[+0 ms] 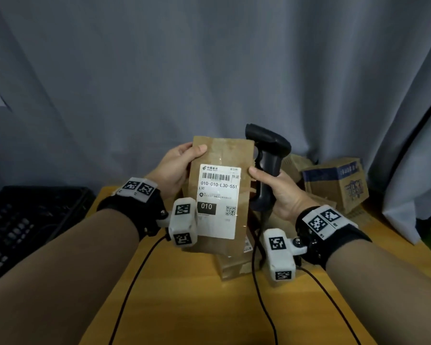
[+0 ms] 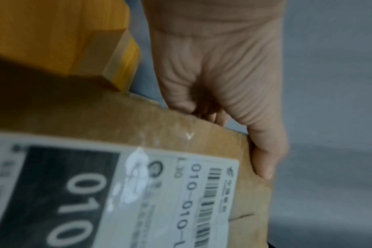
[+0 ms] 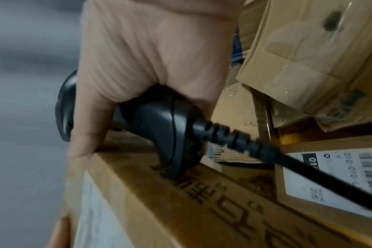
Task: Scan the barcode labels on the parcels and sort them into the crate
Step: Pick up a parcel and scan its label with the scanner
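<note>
Parcel (image 1: 219, 195): brown carton, held upright above the table (image 1: 184, 307), label (image 1: 218, 202) facing the wearer. Barcode at 12 o'clock on the label, "010" block at 7 o'clock.

Left hand (image 1: 174, 170): wrapped round the parcel's edge at 10 o'clock, thumb on the front face, fingers behind.

Right hand (image 1: 276, 190): curled round the scanner (image 1: 266, 168) handle, thumb tip touching the parcel's 3 o'clock edge. Scanner head stands at 1 o'clock of the parcel and does not face the barcode.

Crate (image 1: 33, 220): black, at 9 o'clock, off the table's left side; contents cannot be told.

Progress, as judged: this parcel looks not yet scanned and is not yet sorted. At least three more boxes (image 1: 334, 185) wait at 3 o'clock and under the held parcel. Most of the task appears left.
</note>
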`<state>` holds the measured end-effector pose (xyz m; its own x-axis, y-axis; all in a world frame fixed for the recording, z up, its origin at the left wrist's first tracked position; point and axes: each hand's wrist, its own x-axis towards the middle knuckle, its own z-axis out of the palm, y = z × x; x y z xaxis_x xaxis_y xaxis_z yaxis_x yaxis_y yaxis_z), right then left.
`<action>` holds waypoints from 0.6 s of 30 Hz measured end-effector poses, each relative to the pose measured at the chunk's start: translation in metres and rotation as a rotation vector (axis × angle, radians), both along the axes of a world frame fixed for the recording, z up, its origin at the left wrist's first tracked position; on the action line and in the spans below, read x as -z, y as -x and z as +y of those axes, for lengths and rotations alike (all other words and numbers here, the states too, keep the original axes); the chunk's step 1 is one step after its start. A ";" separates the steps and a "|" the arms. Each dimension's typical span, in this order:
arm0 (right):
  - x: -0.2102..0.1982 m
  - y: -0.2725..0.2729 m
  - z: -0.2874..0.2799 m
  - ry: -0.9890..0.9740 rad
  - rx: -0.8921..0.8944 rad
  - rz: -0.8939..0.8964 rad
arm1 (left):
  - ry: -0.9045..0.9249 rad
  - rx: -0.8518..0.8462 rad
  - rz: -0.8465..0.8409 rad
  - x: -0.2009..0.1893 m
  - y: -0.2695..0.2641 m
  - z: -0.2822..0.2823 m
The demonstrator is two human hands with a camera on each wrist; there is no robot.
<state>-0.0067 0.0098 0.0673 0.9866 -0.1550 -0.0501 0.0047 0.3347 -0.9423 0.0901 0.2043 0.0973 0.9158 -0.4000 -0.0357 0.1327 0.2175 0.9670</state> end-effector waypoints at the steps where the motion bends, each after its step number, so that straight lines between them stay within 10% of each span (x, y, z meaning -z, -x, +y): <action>1: -0.001 0.002 0.004 -0.014 0.001 -0.012 | 0.002 -0.002 0.004 0.001 0.000 0.001; 18: -0.029 -0.034 -0.001 0.066 0.217 0.030 | -0.606 0.423 0.040 -0.001 -0.036 0.034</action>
<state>0.0272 0.0086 0.0961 0.9280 -0.3675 -0.0612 0.0420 0.2665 -0.9629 0.1260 0.2384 0.0988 0.6809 -0.6182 -0.3926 0.1245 -0.4305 0.8939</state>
